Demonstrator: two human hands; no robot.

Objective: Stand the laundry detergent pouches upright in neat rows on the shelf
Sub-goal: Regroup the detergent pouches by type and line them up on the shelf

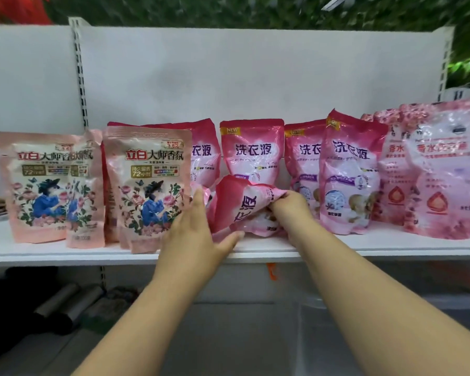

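The right hand [289,206] had its fingers curled, pinching the crumpled top of a tipped-over pink detergent pouch [246,210] near the shelf's [364,246] front edge. The left hand [194,230], fingers straight and close together, pressed its left side. Upright pouches [251,151] stood behind.

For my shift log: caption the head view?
Both hands righting a tipped pink pouch on the shelf.
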